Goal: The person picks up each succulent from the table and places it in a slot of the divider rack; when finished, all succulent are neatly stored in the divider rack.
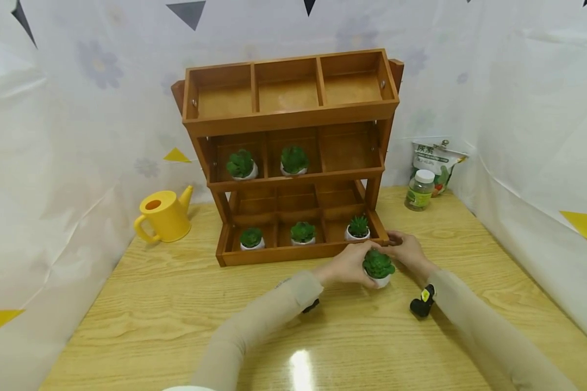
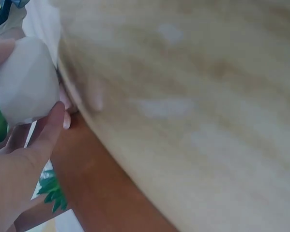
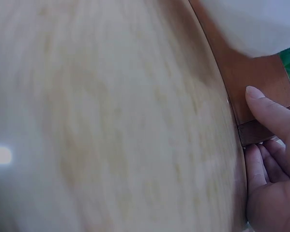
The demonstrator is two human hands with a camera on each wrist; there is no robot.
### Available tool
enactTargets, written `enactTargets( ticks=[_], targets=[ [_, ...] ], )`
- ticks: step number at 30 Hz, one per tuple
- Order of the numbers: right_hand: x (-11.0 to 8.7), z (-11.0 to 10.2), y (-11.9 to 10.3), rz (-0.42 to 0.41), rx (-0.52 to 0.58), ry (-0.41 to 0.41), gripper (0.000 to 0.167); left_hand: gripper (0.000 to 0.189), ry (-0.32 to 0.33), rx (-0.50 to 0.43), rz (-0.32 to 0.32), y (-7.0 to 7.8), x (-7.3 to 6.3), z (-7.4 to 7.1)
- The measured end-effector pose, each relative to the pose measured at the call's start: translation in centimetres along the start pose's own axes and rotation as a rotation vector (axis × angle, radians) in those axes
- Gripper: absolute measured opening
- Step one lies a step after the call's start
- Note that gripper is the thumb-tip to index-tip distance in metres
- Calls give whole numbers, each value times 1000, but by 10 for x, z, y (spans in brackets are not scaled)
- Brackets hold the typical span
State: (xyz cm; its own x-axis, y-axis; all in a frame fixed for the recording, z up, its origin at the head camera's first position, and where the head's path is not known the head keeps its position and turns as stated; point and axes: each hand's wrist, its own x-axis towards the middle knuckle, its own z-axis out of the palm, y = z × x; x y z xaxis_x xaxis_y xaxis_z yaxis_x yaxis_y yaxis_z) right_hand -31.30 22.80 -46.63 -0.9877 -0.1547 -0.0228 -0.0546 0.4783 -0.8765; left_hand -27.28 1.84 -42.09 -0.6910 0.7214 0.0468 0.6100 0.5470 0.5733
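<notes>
My left hand (image 1: 353, 264) holds a small potted succulent (image 1: 378, 264) just in front of the lower right corner of a three-tier wooden plant shelf (image 1: 293, 126). In the left wrist view the white pot (image 2: 26, 82) sits tilted between the thumb and fingers. My right hand (image 1: 411, 254) grips the shelf's front right corner. The right wrist view shows that thumb (image 3: 263, 104) on the front board and the fingers beside the end. Behind the held plant, a spiky potted succulent (image 1: 358, 228) stands in the bottom tier's right compartment.
Two potted succulents (image 1: 250, 239) (image 1: 303, 233) stand in the bottom tier's left and middle compartments. Two others (image 1: 241, 164) (image 1: 294, 160) occupy the middle tier. A yellow watering can (image 1: 168, 216) stands left; a white-lidded jar (image 1: 419, 191) and a bag (image 1: 435, 157) stand right.
</notes>
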Motion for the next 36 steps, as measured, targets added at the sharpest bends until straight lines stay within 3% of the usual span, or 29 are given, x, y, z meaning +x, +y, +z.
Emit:
enactTargets(
  ticks=[5,9,13,21,30,36],
  targets=[
    [1,1,-1,-10,-25,29,50,80,102,-22,7,3,-2,-15],
    [1,1,-1,-1,-43,32,53,81,201,-84,-8,6,-6,-21],
    [2,1,-1,1,-12,33,60,78,280,-109,17,7,-7,-23],
    [1,1,2,-7,18,6,64,65,385,-36,84,7,-6,-33],
    [-2,0,-1,64,35,-39,90,62,521,-1,153,15,-2,-54],
    [-1,-1,-1,72,20,-42,93,65,620,18,191,16,-1,-64]
  ],
)
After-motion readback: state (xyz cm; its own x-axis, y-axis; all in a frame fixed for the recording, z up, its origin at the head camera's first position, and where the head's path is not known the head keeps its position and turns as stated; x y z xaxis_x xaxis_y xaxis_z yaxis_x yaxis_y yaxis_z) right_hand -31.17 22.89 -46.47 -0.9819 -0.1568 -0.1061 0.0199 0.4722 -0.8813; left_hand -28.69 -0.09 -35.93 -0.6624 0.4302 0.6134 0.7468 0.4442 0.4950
